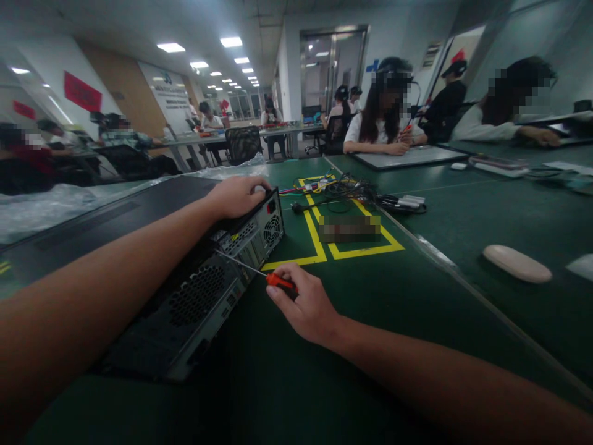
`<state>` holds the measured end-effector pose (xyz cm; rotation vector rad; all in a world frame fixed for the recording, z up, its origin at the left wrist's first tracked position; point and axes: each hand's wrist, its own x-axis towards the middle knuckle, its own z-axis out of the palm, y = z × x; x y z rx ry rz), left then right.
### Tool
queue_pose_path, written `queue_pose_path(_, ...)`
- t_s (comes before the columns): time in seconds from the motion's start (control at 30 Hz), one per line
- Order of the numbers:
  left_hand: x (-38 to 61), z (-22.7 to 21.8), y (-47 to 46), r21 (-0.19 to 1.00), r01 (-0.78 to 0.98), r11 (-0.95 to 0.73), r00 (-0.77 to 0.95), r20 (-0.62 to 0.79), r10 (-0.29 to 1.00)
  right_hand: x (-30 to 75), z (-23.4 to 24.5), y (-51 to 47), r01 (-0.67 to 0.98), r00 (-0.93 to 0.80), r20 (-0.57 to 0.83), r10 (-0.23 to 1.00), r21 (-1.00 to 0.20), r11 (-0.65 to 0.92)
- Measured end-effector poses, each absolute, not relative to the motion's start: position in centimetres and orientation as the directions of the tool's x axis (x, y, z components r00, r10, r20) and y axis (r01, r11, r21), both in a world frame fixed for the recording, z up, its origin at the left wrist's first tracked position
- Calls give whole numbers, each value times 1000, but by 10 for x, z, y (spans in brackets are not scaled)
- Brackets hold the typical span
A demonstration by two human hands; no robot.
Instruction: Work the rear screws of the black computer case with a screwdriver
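A black computer case (152,194) lies on the table, its grey metal rear panel (250,247) with vents, slots and a small fan facing right. My left hand (238,196) grips the top edge of the case near its far rear corner, fingers bent over it and partly hidden. In my right hand (308,303) is a screwdriver (282,283) with an orange and black handle, fingers wrapped around it. The thin shaft points left, and its tip is at the rear panel near the slots; whether it sits in a screw is too small to tell.
Beyond the case lie tangled cables (349,185) and a blurred-out object (349,228) by yellow tape markings. A beige oval object (517,263) lies on the right. Plastic sheeting (41,213) is behind the case. Across the table, a person (382,123) works over a flat panel.
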<state>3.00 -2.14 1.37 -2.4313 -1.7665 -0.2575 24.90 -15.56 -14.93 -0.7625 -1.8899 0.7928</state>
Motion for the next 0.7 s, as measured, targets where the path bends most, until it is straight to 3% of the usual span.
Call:
queue_pose_path(0.43,32,15,-23,-5,956,-294,290,193,937,249,-150,-155,172,-405,544,735,-744,646)
queue_pose_path(0.7,32,15,-24,13,954,-300,292,193,937,249,-148,-159,126,-399,455,796,-833,539)
